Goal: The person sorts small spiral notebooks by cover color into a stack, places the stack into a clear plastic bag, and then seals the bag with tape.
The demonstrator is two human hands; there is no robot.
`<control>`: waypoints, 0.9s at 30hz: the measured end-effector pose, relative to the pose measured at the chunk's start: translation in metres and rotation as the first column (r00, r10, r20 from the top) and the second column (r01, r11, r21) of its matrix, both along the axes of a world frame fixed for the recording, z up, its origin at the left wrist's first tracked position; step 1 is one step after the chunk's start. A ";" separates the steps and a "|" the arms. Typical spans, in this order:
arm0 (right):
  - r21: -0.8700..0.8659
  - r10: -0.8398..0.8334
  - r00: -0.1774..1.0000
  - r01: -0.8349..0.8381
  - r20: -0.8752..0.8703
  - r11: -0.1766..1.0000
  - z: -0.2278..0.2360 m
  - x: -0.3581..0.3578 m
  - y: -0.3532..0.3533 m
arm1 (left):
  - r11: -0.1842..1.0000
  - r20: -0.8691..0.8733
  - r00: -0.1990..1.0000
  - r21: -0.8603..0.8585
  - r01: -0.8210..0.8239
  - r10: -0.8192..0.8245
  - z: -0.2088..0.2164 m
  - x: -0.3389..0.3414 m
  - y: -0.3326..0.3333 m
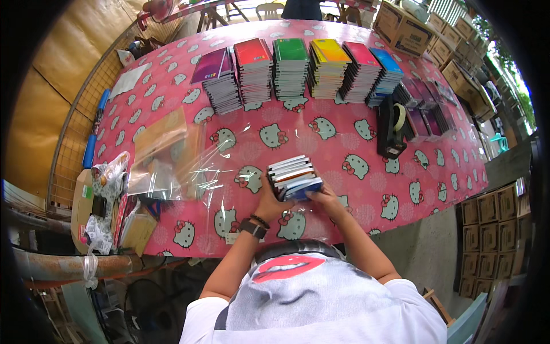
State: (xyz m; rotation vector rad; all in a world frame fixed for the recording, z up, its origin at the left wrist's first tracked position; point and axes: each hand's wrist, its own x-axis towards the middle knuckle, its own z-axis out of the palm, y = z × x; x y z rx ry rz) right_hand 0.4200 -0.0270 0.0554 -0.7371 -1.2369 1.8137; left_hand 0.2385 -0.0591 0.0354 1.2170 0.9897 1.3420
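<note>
A small stack of notebooks stands on its edges between my hands, near the front of the pink table. White page edges face up, and a blue cover shows on the side nearest me. My left hand is wrapped round the stack's left side, its wrist wearing a dark watch and a beaded bracelet. From the right, my right hand grips the same stack, fingers closed against the blue cover. Both hands' far fingers are partly hidden behind the notebooks.
Across the table's far side stand tall notebook piles with purple, red, green, yellow, pink and blue covers. A black tape dispenser sits at right, beside purple bundles. Clear plastic bags lie at left. Cardboard boxes rest at the back right.
</note>
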 end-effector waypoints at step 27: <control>-0.042 0.146 0.987 -0.143 0.070 0.989 0.013 -0.009 0.006 | 0.991 -0.062 0.991 0.072 -0.113 0.117 -0.005 -0.006 0.000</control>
